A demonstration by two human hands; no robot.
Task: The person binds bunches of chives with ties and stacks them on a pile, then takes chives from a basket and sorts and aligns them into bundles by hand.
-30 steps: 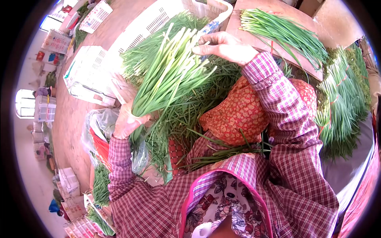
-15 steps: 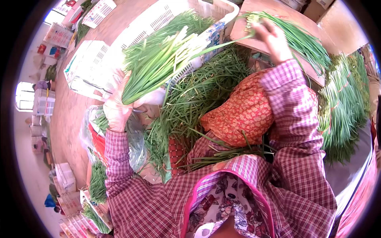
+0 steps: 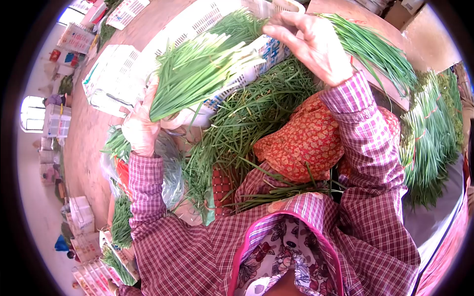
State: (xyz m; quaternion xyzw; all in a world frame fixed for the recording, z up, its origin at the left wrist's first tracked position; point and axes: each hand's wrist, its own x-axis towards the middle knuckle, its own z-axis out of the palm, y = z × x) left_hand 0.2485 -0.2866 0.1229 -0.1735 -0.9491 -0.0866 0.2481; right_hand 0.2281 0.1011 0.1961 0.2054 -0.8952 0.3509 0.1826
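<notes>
One green bunch (image 3: 197,81), apparently mid-sorting, fills your gripping left hand (image 3: 141,127); your parted right hand (image 3: 321,49) next needs light pinching.

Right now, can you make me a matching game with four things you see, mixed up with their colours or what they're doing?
Things:
1. Left hand
2. Big crate
3. Flowered cloth
4. Board

Clues:
A. Mostly red
B. Under a bundle of green stalks
C. Holding a green bunch
D. White, with slots

Pairs: 1-C, 2-D, 3-A, 4-B
</notes>
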